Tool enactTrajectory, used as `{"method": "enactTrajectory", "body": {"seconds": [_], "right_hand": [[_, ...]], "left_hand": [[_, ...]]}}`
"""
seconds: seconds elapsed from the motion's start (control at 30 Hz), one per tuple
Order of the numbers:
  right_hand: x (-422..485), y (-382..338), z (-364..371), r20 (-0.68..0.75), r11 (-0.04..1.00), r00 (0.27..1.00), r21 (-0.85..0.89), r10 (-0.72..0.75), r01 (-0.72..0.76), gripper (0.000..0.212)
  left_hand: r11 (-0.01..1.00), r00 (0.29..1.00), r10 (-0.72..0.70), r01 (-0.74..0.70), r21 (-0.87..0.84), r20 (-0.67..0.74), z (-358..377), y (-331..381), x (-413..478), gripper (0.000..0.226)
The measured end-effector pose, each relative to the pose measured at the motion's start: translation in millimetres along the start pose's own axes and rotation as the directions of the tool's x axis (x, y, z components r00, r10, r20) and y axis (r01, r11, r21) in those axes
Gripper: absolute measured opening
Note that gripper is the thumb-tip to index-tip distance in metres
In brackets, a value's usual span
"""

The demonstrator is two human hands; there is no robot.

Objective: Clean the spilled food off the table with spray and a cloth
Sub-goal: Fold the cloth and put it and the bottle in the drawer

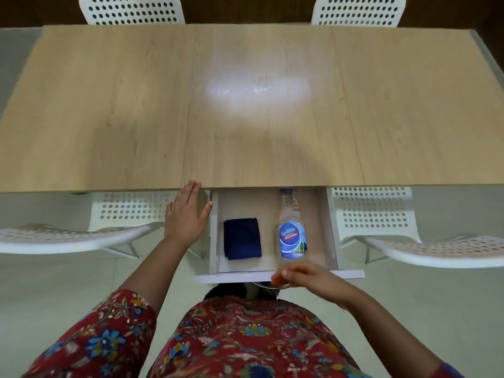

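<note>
A drawer [275, 275] stands pulled out from under the wooden table [136, 118]. Inside it, a folded dark blue cloth [242, 238] lies on the left and a clear spray bottle [291, 230] with a blue label lies on the right, its cap toward the table. My left hand [186, 214] is flat with straight fingers beside the drawer's left wall, fingertips at the table's front edge. My right hand [302, 276] is blurred over the drawer's front panel, just below the bottle's base, fingers loosely bent and holding nothing. No spilled food shows on the tabletop.
White perforated chairs stand at the near left [81, 236] and near right [409, 241], tucked by the table. Two more chairs, one on the left [131, 9] and one on the right [357, 9], stand at the far side. A light glare [256, 88] sits mid-table.
</note>
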State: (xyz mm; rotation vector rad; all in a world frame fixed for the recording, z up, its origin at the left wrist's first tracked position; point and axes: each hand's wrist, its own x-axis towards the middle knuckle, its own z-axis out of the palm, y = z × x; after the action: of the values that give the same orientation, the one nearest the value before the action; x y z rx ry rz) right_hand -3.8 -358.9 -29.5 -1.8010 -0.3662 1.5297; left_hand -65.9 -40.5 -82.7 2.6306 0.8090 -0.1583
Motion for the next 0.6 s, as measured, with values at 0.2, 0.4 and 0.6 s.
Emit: {"method": "enactTrajectory", "body": {"seconds": [0.2, 0.4, 0.6], "right_hand": [[30.7, 34.9, 18.6, 0.010, 0.833, 0.967, -0.509, 0.256, -0.215, 0.076], [52.6, 35.8, 18.4, -0.155, 0.752, 0.958, -0.595, 0.241, -0.285, 0.070], [86.3, 7.9, -13.9, -0.200, 0.752, 0.962, -0.602, 0.183, -0.268, 0.071]], "left_hand": [[1.000, 1.000, -0.016, 0.016, 0.001, -0.005, 2.7, 3.6, -1.9, 0.065], [1.000, 1.000, -0.026, 0.027, -0.003, 0.010, -0.3, 5.8, -3.3, 0.065], [1.000, 1.000, -0.014, 0.014, 0.003, -0.015, 0.6, 2.2, -1.5, 0.063]]}}
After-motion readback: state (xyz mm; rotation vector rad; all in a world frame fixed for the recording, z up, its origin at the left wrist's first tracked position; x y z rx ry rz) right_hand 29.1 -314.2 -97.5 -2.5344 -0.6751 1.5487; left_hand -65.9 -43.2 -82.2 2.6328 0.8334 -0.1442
